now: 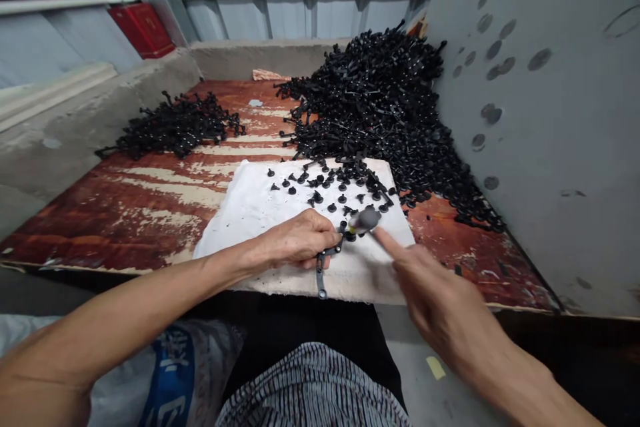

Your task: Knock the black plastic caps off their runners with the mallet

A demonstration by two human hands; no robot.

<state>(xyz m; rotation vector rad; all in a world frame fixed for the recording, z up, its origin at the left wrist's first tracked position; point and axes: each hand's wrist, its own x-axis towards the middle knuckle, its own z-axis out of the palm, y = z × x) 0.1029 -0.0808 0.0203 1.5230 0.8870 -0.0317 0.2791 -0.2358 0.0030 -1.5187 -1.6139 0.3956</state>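
Observation:
My left hand [307, 239] is closed on a jointed black part [321, 273], which hangs down over the front edge of the white cloth [270, 227]. My right hand [425, 280], blurred by motion, is closed round a tool with a rounded dark head [367, 219], its index finger stretched along it. The tool's head is just right of the upper end of the black part. Small black round-based pieces [332, 207] lie scattered on the cloth beyond both hands.
A large heap of black parts [380, 100] rises at the back right beside a grey panel [545, 113]. A smaller heap [180, 123] lies at the left on the worn red board [125, 207]. A low concrete ledge [90, 120] borders the left side.

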